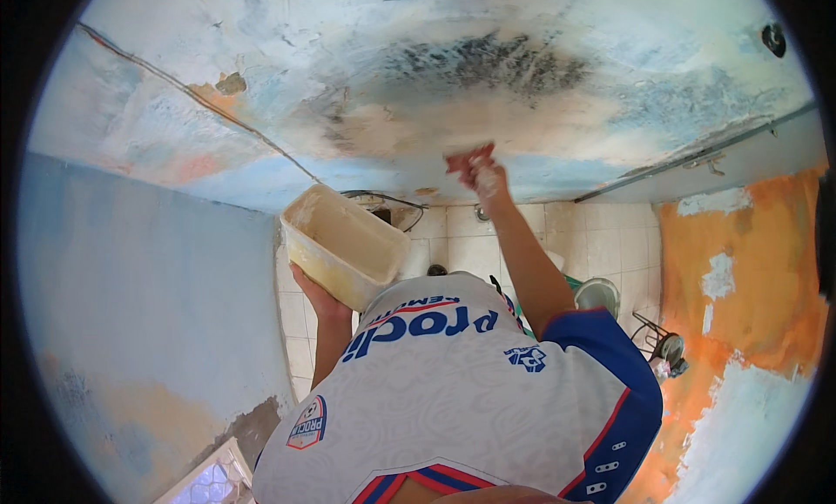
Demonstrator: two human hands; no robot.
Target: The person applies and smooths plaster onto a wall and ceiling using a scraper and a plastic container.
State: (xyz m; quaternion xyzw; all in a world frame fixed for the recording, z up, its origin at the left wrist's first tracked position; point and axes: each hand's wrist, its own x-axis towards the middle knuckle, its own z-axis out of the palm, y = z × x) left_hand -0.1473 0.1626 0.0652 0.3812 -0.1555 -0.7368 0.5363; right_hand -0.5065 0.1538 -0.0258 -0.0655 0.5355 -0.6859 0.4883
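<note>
My left hand (320,295) grips a cream plastic tub (300,243) from its outer side and underneath, close against my body. The tub is tilted, and pale residue coats its inside. With my right arm stretched forward, my right hand (486,182) is closed on a small red, flat-edged scraper (468,156). White smears cover that hand. The scraper is at the wall (418,138), a patchy surface of white, pale blue and beige with a dark sooty area above. Whether its edge touches the wall, I cannot tell.
A cable (200,99) runs down the wall at the left. A pipe (679,160) crosses at the right. White tiles (610,243) lie below, with a grey bucket (599,295) and a dark-framed object (666,346). Side walls are blue (148,269) and orange (740,260).
</note>
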